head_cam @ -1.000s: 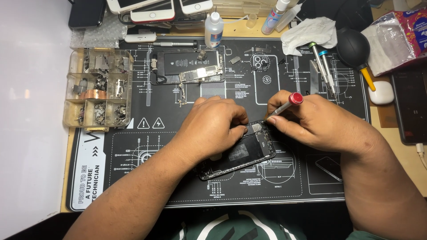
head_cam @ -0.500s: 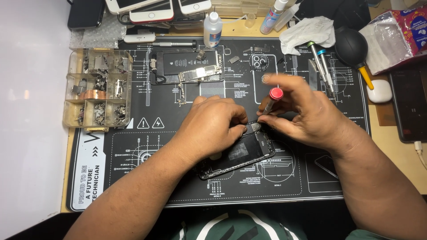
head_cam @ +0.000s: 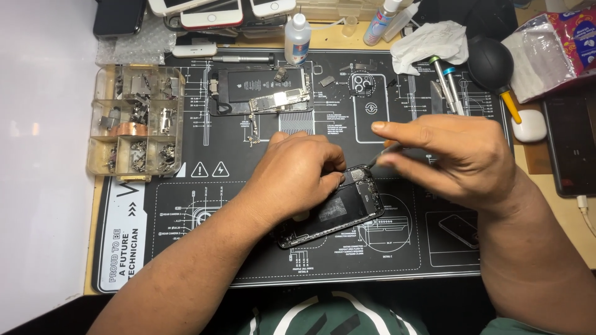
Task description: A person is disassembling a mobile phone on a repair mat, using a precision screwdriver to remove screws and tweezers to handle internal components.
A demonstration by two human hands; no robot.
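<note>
While the opened phone (head_cam: 338,208) lies on the black mat (head_cam: 205,248), long axis slanting from lower left to upper right, the left hand (head_cam: 298,177) curls over its upper left edge. The right hand (head_cam: 456,155), fingers loosely spread, seems to pinch a thin tool (head_cam: 374,160) at the phone's top end.

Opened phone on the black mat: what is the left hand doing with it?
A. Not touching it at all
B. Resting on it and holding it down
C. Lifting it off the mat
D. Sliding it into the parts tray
B: the left hand lies over the upper end of the opened phone, which sits flat on the black mat.
</note>
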